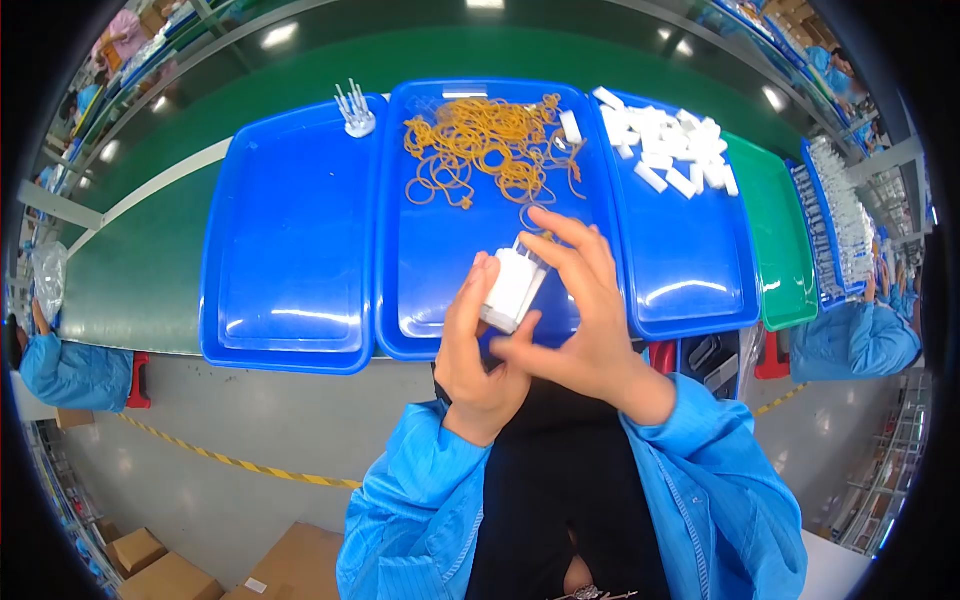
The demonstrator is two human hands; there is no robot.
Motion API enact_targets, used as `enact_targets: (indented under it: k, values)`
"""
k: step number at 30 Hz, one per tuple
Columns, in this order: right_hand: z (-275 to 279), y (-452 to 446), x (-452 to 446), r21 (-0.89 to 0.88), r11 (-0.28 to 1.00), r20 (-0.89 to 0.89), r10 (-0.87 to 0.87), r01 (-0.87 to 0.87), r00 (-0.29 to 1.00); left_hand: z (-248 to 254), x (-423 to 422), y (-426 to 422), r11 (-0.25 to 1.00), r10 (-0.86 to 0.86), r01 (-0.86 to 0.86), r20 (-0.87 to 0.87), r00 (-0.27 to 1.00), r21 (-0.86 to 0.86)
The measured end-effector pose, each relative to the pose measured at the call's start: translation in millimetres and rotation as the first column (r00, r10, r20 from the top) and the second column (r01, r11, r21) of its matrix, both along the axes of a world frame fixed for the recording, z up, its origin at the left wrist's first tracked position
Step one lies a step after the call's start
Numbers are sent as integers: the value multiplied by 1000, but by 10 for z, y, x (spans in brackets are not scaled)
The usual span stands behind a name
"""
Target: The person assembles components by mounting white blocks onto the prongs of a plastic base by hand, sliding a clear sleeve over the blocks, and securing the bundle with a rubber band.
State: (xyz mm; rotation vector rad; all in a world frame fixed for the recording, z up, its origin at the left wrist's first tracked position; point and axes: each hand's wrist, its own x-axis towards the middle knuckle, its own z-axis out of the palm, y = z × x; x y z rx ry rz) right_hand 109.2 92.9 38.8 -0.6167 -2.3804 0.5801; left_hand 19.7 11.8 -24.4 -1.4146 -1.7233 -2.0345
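Observation:
My left hand (472, 365) is closed around a small white block-shaped piece (515, 283) with clear, shiny edges, held tilted over the front of the middle blue tray (400, 345). My right hand (588, 320) curves about the same piece from the other side. Its fingertips touch the upper end, while the thumb lies by the lower end close to my left hand. Just past the right fingertips, a loop of rubber band (533, 215) shows; whether a finger touches it I cannot tell. A tangle of yellow-brown rubber bands (480, 135) lies at the back of this tray.
Left of it stands a blue tray (290, 345) with a white pronged part (357, 118) at its back corner. In the right blue tray (690, 315) lie several white blocks (660, 140). Beyond are a green tray (785, 240) and a rack of parts (840, 220). Other people sit at both sides.

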Motion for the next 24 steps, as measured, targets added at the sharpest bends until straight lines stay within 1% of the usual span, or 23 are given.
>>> enact_targets:
  k: [1, 2, 3, 4, 5, 6, 7, 9, 10, 11, 13, 14, 16, 17, 18, 19, 20, 21, 22, 23, 24]
  values:
    - [59, 63, -19, 9, 1000, -7, 10, -9, 1000, 57, -49, -42, 998, -46, 52, 131, 990, -47]
    - [121, 161, -25, -130, 980, -5, 149, -148, 989, 89, -94, -87, 990, -86, 113, 263, 961, -88]
    - [198, 271, -46, -263, 923, -20, 284, -279, 959, 93, -150, -107, 991, -83, 107, 255, 963, -82]
    - [316, 399, -96, -278, 920, 65, 305, -276, 950, 97, -204, -122, 991, -105, 125, 281, 954, -54]
    - [322, 584, -180, -128, 937, 116, 338, -324, 934, 101, -234, -137, 990, -125, 140, 306, 944, -27]
    - [297, 739, -312, -48, 942, 133, 337, -333, 932, 103, -241, -153, 991, -119, 131, 302, 946, -21]
    - [245, 891, -460, 31, 940, 150, 333, -341, 931, 104, -232, -170, 985, -159, 175, 379, 912, -9]
    - [42, 1226, -850, 120, 948, 109, 283, -295, 953, 110, -213, -180, 965, -239, 261, 516, 823, 30]
    - [-46, 1371, -1046, 129, 969, 128, 195, -211, 972, 164, -195, -189, 953, -271, 298, 569, 777, 47]
    - [-131, 1490, -1226, 141, 982, 145, 104, -125, 984, 170, -190, -191, 954, -271, 294, 561, 782, 52]
    - [-320, 1628, -1522, 62, 997, 156, 39, -49, 987, 183, -184, -206, 932, -335, 352, 588, 736, 89]
    - [-358, 1637, -1608, 69, 996, 142, 52, -63, 988, 225, -178, -227, 924, -352, 368, 607, 712, 104]
    - [-509, 1633, -1668, 217, 976, 250, -78, 22, 965, 234, -199, -267, 929, -341, 356, 607, 717, 101]
    - [-476, 1607, -1659, 215, 977, 251, -73, 18, 965, 236, -207, -285, 931, -337, 351, 612, 716, 102]
    - [-430, 1606, -1616, 169, 984, 237, -99, 59, 966, 247, -213, -295, 946, -294, 314, 613, 733, 78]
    - [-375, 1614, -1549, 124, 987, 226, -128, 102, 966, 241, -216, -310, 946, -293, 314, 616, 731, 77]
    - [-221, 1584, -1432, 42, 993, 278, -115, 107, 954, 235, -219, -320, 951, -282, 296, 630, 723, 86]
    - [-161, 1591, -1286, 47, 993, 281, -121, 112, 952, 232, -221, -317, 955, -275, 279, 642, 715, 99]
    - [-119, 1603, -1114, -318, 948, 126, 68, -24, 990, 247, -217, -310, 960, -267, 261, 631, 728, 105]
    - [-57, 1588, -939, -613, 764, -90, 188, -203, 978, 253, -224, -301, 956, -279, 269, 632, 723, 113]
    - [107, 1488, -744, -746, 630, -118, 192, -214, 974, 257, -233, -294, 956, -285, 272, 560, 778, 108]
